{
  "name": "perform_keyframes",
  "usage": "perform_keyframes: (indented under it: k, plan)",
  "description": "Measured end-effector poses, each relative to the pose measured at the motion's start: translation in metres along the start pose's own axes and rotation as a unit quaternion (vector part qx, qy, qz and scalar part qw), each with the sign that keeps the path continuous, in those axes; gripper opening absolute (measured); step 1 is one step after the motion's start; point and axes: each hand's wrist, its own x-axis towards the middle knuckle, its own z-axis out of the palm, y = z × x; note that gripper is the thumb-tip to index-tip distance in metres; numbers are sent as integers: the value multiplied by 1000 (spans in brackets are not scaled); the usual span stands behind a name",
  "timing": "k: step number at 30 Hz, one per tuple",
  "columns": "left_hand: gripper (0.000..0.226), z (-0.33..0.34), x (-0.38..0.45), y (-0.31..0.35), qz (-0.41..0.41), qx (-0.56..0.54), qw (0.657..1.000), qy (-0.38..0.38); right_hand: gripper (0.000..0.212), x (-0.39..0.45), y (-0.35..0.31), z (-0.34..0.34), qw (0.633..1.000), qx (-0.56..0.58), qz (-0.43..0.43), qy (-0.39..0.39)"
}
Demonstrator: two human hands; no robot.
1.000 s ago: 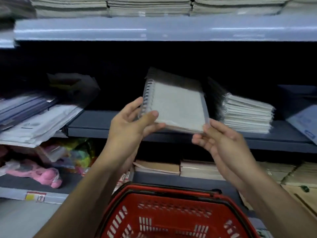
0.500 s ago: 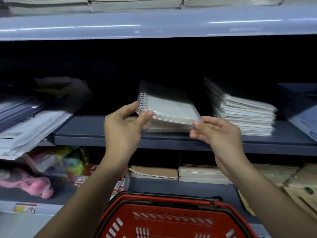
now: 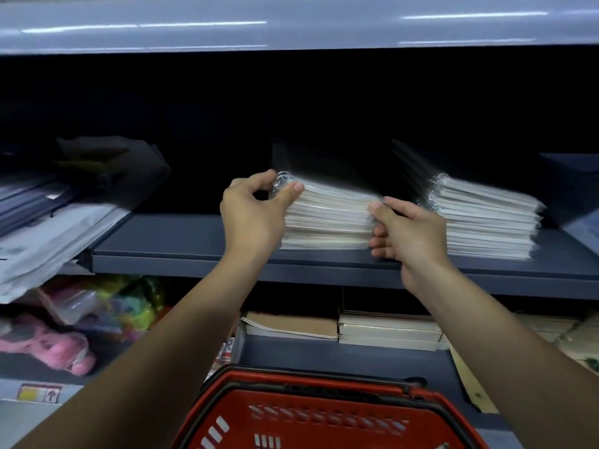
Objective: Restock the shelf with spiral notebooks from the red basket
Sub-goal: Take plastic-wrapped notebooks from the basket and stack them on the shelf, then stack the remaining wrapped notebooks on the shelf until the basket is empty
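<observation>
A stack of plastic-wrapped spiral notebooks (image 3: 327, 222) rests flat on the dark blue shelf (image 3: 181, 254), spirals at the left. My left hand (image 3: 256, 215) pinches the stack's top left corner at the spiral, thumb on top. My right hand (image 3: 405, 231) holds the stack's right front corner, thumb on the top notebook and fingers curled against its side. A second stack of the same notebooks (image 3: 483, 218) sits just to the right on the same shelf. The red basket (image 3: 324, 416) is below, at the bottom edge of the view; its contents are hidden.
Leaning plastic folders and envelopes (image 3: 48, 228) fill the shelf's left end. Another shelf board (image 3: 291, 24) runs overhead. The lower shelf carries paper pads (image 3: 389, 328), a brown notebook (image 3: 291, 325) and pink and bright toys (image 3: 48, 345) at the left.
The notebooks I held tilted in the air have moved forward and down and now lie flat on the shelf. Both hands stayed on their corners.
</observation>
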Motion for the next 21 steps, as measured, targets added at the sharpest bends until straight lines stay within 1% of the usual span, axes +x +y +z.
perform_keyframes:
  k: [4, 6, 10, 14, 17, 21]
  plan:
    - [56, -5, -9, 3, 3, 15, 1000, -5, 50, -11, -3, -5, 1000, -23, -15, -14]
    - [57, -12, -18, 7, -4, 1, 1000, -14, 57, -22, -6, -10, 998, -42, -32, -20]
    - [55, -36, -44, 13, -32, -31, 999, -28, 55, -53, -14, -27, 992, -95, -67, -46]
    - [49, -62, -86, 12, -81, -32, 994, -63, 51, -100, -15, -49, 981, -156, -69, -92]
    - [44, -83, -123, 5, -128, -52, 988, -75, 47, -138, -8, -69, 976, -175, -47, -118]
    - [37, -100, -164, -22, -190, -56, 977, -77, 39, -177, 26, -89, 967, -205, 18, -150]
